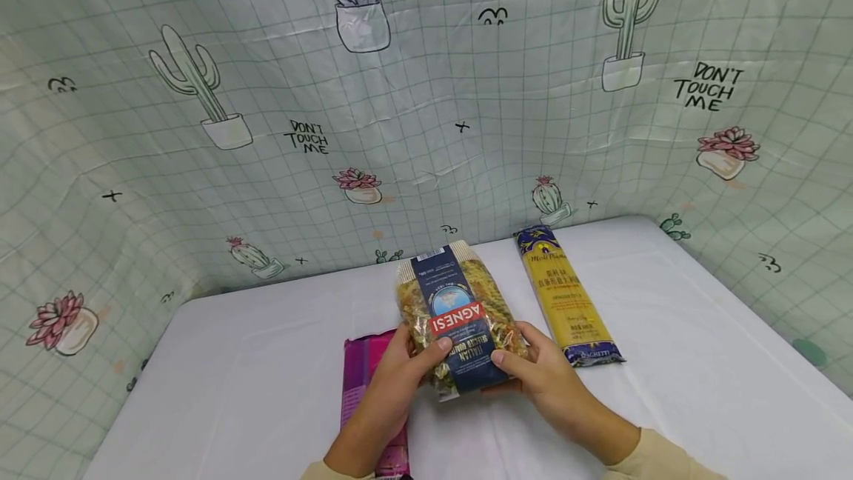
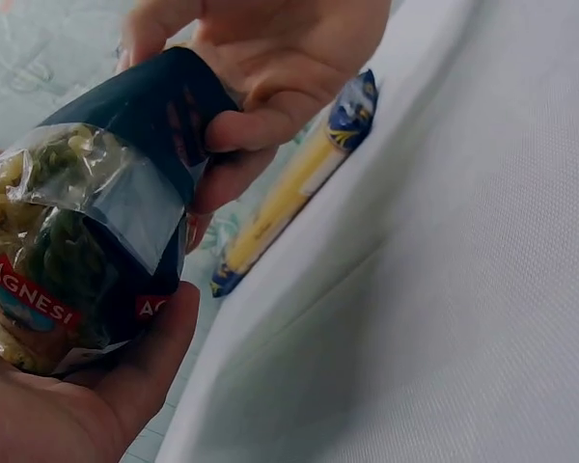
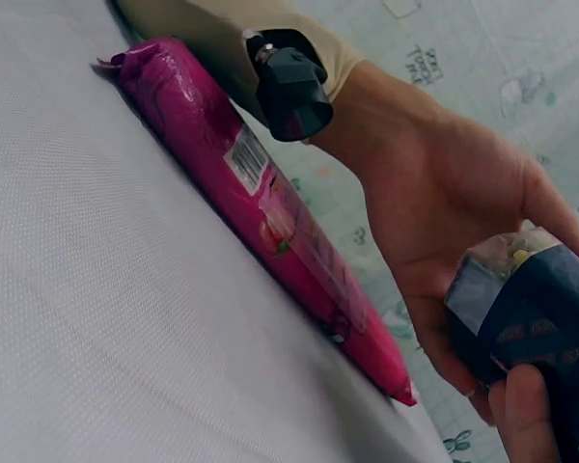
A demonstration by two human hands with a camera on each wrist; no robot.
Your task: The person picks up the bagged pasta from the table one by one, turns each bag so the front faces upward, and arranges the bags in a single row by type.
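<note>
Both hands hold a clear bag of twisted pasta [image 1: 456,317] with a dark blue band and a red AGNESI label, its lettering upside down in the head view. My left hand [image 1: 406,369] grips the near left corner, thumb on top. At the near right side, my right hand [image 1: 546,376] grips it with the thumb over the blue band. The bag is raised above the white table, as both wrist views show. To its right lies a yellow and blue spaghetti packet [image 1: 566,295]. A pink packet [image 1: 356,365] lies on the left, partly hidden behind my left hand and forearm.
The white-covered table [image 1: 253,376] reaches back to a hanging grid-patterned cloth [image 1: 426,95] printed with cacti. In the right wrist view, a black device [image 3: 294,96] sits at the left sleeve's cuff, beside the pink packet.
</note>
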